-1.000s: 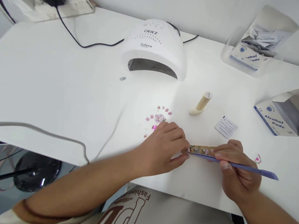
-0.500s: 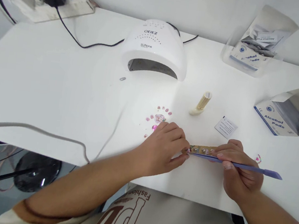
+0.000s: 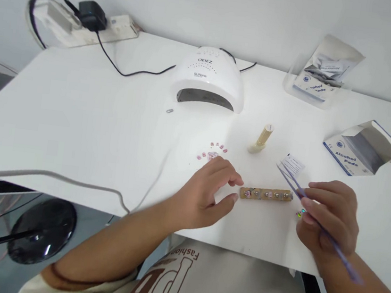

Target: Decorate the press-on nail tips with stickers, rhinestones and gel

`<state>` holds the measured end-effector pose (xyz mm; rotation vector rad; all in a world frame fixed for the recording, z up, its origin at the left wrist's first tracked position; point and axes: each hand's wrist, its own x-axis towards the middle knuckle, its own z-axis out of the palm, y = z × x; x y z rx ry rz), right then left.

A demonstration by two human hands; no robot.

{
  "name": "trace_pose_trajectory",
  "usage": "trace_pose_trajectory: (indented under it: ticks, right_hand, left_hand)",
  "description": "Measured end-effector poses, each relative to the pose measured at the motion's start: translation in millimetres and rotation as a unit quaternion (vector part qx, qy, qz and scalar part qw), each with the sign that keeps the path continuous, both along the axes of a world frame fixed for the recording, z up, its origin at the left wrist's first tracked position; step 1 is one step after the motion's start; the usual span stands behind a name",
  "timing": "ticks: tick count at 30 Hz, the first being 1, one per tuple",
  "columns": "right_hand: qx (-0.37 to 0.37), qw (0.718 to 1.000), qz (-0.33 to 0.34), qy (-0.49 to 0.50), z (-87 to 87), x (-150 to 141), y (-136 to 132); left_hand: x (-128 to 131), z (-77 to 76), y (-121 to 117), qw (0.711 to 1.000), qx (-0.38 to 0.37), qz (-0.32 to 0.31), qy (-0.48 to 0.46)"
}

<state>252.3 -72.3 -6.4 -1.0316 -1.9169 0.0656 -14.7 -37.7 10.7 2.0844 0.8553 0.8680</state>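
Note:
In my right hand (image 3: 332, 218) are purple tweezers (image 3: 299, 188), their tips apart and raised above the table, near a small white packet (image 3: 295, 164). My left hand (image 3: 207, 191) is open, thumb and index finger apart beside the left end of a brown strip (image 3: 260, 198). Several round metal studs and small decorated pieces sit in a row along that strip, which lies flat. Pink decorated pieces (image 3: 213, 155) lie just beyond my left hand, which hides some of them. Small shiny green and blue bits (image 3: 300, 213) are by my right fingertips.
A white nail lamp (image 3: 209, 79) stands at the back. A gold-capped bottle (image 3: 263, 137) is right of centre. Alcohol pad boxes, one opened (image 3: 358, 152) and one in a clear tray (image 3: 315, 87), are at the right. A power strip (image 3: 84, 35) and cables lie at the left.
My left hand has let go of the strip's left end, its fingers now apart. My right hand has come away from the strip, lifting and turning the tweezers. The view has shifted slightly.

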Motion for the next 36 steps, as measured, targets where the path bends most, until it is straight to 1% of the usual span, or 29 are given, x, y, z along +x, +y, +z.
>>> trace_pose_trajectory:
  ticks: [1, 2, 3, 4, 5, 7, 9, 10, 12, 14, 15, 16, 17, 19, 20, 21, 22, 23, 25, 26, 28, 31, 34, 36]
  right_hand:
    - [0.081, 0.994, -0.006, -0.071, 7.7, -4, 2]
    - [0.158, 0.979, -0.013, -0.130, 15.5, -8, 3]
    - [0.214, 0.960, -0.019, -0.180, 22.9, -12, 4]
    - [0.234, 0.949, -0.021, -0.210, 29.4, -17, 6]
    - [0.234, 0.944, -0.017, -0.233, 34.6, -21, 7]
    - [0.178, 0.946, 0.000, -0.270, 41.2, -28, 8]
    - [0.100, 0.950, 0.037, -0.293, 43.2, -34, 10]
    - [0.067, 0.951, 0.062, -0.294, 43.2, -36, 11]
    - [0.015, 0.953, 0.114, -0.280, 43.3, -39, 13]
    - [-0.017, 0.958, 0.139, -0.250, 45.0, -41, 15]
    - [-0.016, 0.961, 0.143, -0.235, 46.4, -42, 16]
    - [0.000, 0.965, 0.140, -0.223, 48.0, -42, 16]
    - [0.037, 0.968, 0.129, -0.212, 49.4, -42, 17]
    - [0.129, 0.968, 0.087, -0.199, 50.2, -39, 18]
    - [0.157, 0.966, 0.066, -0.193, 49.1, -37, 19]
    - [0.158, 0.968, 0.052, -0.187, 46.9, -35, 21]
    - [0.135, 0.973, 0.051, -0.182, 43.7, -34, 22]
    - [0.094, 0.977, 0.063, -0.181, 39.7, -32, 24]
    - [0.002, 0.976, 0.098, -0.192, 30.9, -31, 28]
    - [-0.036, 0.972, 0.109, -0.205, 26.8, -32, 29]
    - [-0.091, 0.961, 0.118, -0.235, 20.7, -35, 29]
    - [-0.144, 0.944, 0.121, -0.269, 16.9, -42, 29]
    - [-0.176, 0.936, 0.119, -0.280, 16.2, -47, 30]
    - [-0.182, 0.936, 0.112, -0.280, 15.8, -49, 31]
  left_hand:
    - [0, 3.2, -4, 0.999, -0.025, -0.011, -0.029]
    - [2, 6.6, -8, 0.997, -0.061, -0.023, -0.052]
    - [4, 10.0, -12, 0.991, -0.106, -0.038, -0.070]
    - [8, 13.1, -17, 0.982, -0.163, -0.053, -0.084]
    - [12, 15.7, -21, 0.966, -0.229, -0.067, -0.095]
    - [22, 18.9, -28, 0.917, -0.366, -0.094, -0.124]
    - [32, 19.9, -32, 0.860, -0.472, -0.107, -0.162]
    - [36, 20.0, -34, 0.836, -0.508, -0.106, -0.177]
    - [41, 20.4, -37, 0.802, -0.555, -0.094, -0.197]
    - [41, 21.2, -39, 0.787, -0.576, -0.080, -0.205]
    - [39, 21.4, -40, 0.787, -0.576, -0.078, -0.206]
    - [36, 21.2, -41, 0.792, -0.569, -0.075, -0.206]
    - [32, 20.3, -41, 0.803, -0.554, -0.069, -0.209]
    - [21, 16.7, -39, 0.836, -0.498, -0.052, -0.225]
    - [14, 14.0, -37, 0.856, -0.459, -0.035, -0.236]
    - [9, 11.0, -34, 0.876, -0.417, -0.014, -0.242]
    - [3, 7.8, -31, 0.893, -0.378, 0.016, -0.243]
    - [-1, 4.8, -27, 0.906, -0.347, 0.047, -0.237]
    - [-5, -0.4, -21, 0.921, -0.307, 0.107, -0.213]
    - [-6, -2.5, -19, 0.929, -0.292, 0.121, -0.195]
    - [-4, -5.8, -16, 0.946, -0.258, 0.114, -0.156]
    - [3, -9.8, -17, 0.967, -0.202, 0.079, -0.132]
    - [9, -13.0, -19, 0.979, -0.146, 0.080, -0.114]
    - [12, -14.2, -20, 0.985, -0.119, 0.084, -0.088]
